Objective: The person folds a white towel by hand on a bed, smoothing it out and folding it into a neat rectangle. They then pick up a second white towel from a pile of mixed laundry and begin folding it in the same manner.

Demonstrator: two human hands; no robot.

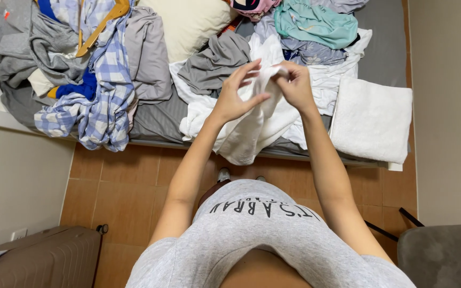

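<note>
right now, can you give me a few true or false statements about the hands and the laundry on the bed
1. Both hands, left hand and right hand, grip the white cloth garment. True.
2. The folded white towel lies at the left end of the bed. False: it lies at the right end.
3. A wooden hanger lies on the blue-and-white checked shirt. True.
4. The teal garment is in the left hand. False: it lies on the pile beyond the hands.
5. The floor of brown tiles is carpeted. False: it is bare tile.
</note>
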